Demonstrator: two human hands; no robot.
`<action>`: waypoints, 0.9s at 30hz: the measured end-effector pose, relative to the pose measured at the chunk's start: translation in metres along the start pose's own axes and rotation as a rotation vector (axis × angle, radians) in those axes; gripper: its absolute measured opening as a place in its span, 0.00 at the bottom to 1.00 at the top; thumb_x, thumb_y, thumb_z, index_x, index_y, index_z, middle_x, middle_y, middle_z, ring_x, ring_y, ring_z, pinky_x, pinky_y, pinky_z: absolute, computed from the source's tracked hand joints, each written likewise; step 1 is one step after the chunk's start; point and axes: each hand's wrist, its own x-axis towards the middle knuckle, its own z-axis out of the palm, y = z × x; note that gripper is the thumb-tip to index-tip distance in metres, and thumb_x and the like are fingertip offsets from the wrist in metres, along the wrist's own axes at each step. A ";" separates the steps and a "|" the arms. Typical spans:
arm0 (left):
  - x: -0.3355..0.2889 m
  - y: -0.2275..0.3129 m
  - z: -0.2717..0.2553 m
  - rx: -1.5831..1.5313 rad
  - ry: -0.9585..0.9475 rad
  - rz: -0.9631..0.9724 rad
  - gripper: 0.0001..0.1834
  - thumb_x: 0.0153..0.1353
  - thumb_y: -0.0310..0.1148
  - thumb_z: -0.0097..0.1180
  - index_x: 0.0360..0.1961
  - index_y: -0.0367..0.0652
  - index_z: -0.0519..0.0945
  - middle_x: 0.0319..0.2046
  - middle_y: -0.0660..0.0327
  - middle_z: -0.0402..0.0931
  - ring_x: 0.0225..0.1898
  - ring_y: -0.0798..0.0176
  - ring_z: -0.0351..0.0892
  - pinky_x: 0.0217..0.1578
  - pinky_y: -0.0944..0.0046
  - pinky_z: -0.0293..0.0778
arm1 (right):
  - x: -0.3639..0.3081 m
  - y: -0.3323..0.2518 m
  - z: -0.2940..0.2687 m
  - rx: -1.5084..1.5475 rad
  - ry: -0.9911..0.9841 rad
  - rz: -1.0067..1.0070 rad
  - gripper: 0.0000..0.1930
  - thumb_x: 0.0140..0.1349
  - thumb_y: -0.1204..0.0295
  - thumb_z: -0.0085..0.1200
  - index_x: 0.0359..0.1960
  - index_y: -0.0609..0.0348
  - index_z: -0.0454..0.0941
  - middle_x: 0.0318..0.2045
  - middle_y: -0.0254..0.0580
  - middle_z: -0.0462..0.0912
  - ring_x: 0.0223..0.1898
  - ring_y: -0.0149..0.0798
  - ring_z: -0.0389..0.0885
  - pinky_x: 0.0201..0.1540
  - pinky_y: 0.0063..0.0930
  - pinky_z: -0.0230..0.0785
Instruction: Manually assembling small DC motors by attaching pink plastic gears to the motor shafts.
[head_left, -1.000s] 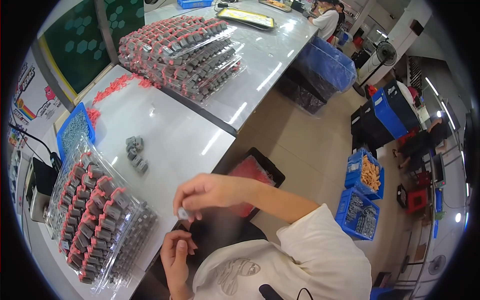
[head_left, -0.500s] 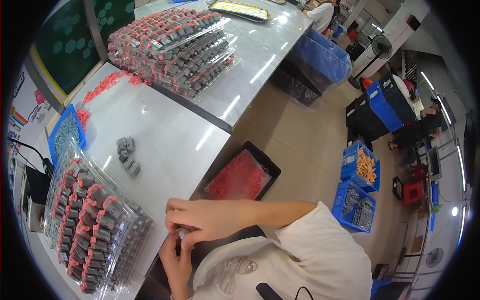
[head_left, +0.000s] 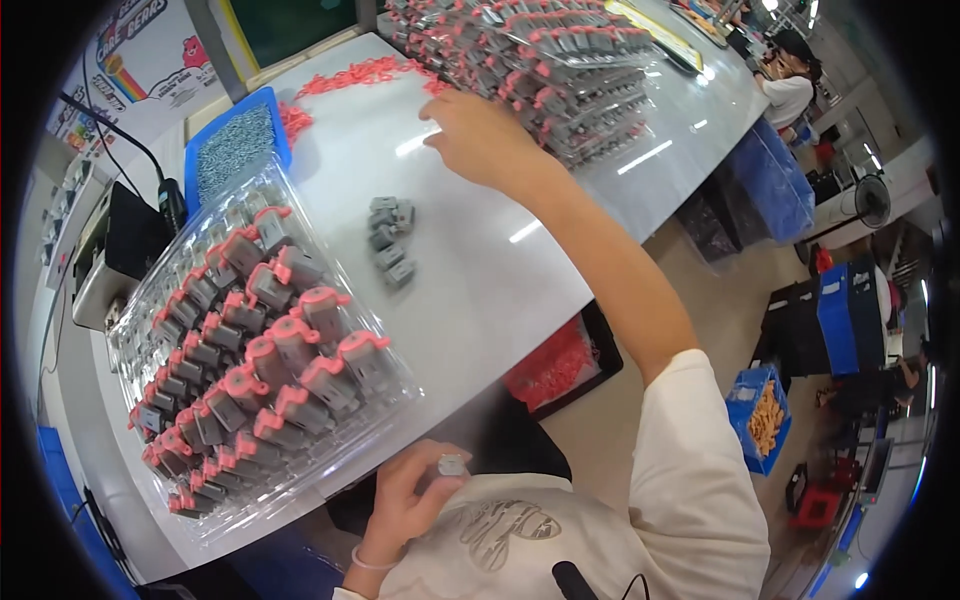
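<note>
Low at the front, my left hand [head_left: 405, 492] pinches a small grey block-shaped part [head_left: 452, 465] between thumb and fingers, close to my shirt. My right arm stretches across the white table, and my right hand [head_left: 482, 140] is over its far part with thumb and forefinger apart, nothing visible between them. Just beyond its fingertips lies a strip of loose coral-red plastic pieces [head_left: 350, 78]. Between my hands, several grey blocks [head_left: 390, 240] sit in a small cluster. At the left, a clear plastic tray [head_left: 385, 405] carries rows of grey blocks fitted with coral-red pieces.
Stacked clear trays of the same parts [head_left: 560, 70] stand far right of the table. A blue bin of small metal screws [head_left: 235, 150] is at the far left. Below the table edge sits a black crate with red pieces [head_left: 555, 375]. Another person [head_left: 790, 85] is in the background.
My right hand has left my left hand and reached forward to the coral-red pieces. The left hand keeps a grey part. The view has turned toward the left.
</note>
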 end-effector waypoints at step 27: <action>-0.009 0.019 0.005 -0.141 -0.033 0.068 0.13 0.54 0.34 0.57 0.33 0.32 0.77 0.26 0.57 0.75 0.27 0.65 0.75 0.30 0.69 0.70 | -0.052 0.003 0.003 0.131 -0.002 0.078 0.10 0.53 0.75 0.57 0.38 0.62 0.77 0.24 0.42 0.79 0.26 0.36 0.77 0.31 0.27 0.69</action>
